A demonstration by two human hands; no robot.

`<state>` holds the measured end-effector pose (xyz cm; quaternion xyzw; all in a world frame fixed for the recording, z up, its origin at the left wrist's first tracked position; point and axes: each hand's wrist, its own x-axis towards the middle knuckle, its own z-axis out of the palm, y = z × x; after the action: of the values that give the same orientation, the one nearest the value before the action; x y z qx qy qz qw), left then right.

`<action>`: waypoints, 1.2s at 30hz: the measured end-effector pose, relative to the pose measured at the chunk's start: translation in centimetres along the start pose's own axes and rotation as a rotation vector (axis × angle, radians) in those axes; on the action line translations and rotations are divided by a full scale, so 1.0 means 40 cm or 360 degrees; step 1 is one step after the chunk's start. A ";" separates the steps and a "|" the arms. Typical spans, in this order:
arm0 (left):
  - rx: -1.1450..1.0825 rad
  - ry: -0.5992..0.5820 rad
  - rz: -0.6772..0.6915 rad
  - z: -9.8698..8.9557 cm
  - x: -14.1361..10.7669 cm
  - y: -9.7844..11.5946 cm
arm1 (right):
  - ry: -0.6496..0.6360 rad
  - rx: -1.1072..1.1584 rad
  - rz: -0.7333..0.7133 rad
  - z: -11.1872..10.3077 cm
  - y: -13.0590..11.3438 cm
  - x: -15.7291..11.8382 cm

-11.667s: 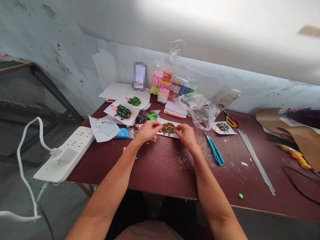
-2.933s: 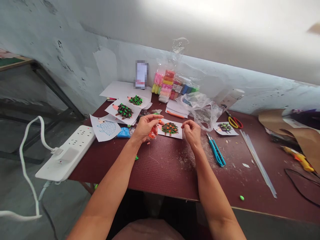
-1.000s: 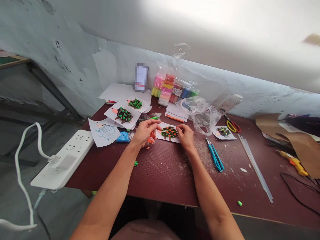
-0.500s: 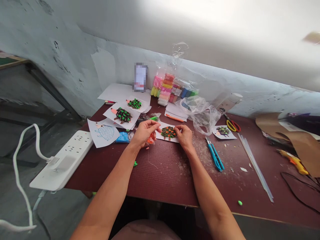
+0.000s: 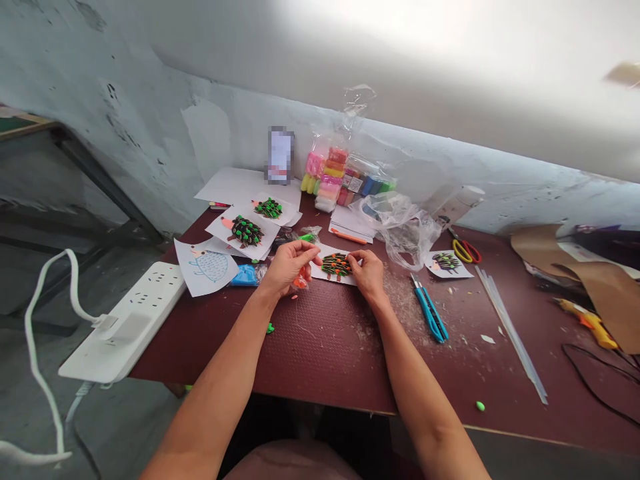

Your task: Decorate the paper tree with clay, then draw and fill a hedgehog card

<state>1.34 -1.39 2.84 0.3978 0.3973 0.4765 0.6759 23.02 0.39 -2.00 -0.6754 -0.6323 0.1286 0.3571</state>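
My left hand (image 5: 291,268) is closed in a pinch at the left side of a white card (image 5: 319,272). What its fingertips hold is too small to name. Orange clay in clear plastic (image 5: 301,280) shows below those fingers; whether the hand grips it I cannot tell. On the card is a hedgehog figure (image 5: 337,265) with dark and green spines and orange bits. My right hand (image 5: 369,272) pinches at the hedgehog's right edge, touching it, and its fingertips hide whatever is between them.
Hedgehog cards (image 5: 246,231) and a blue hedgehog drawing (image 5: 209,268) lie left. Coloured clay packs (image 5: 334,177) and a crumpled plastic bag (image 5: 407,227) are behind. To the right are a blue utility knife (image 5: 431,312), scissors (image 5: 466,251), clear sticks (image 5: 513,337) and a yellow glue gun (image 5: 590,323). A power strip (image 5: 125,327) sits left.
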 end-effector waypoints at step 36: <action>0.0025 -0.0014 -0.0014 -0.002 -0.002 0.000 | 0.0026 -0.0066 0.0069 0.000 -0.008 0.004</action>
<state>1.23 -1.43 2.83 0.4033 0.3997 0.4687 0.6766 22.81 0.54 -1.76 -0.6972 -0.6171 0.1176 0.3454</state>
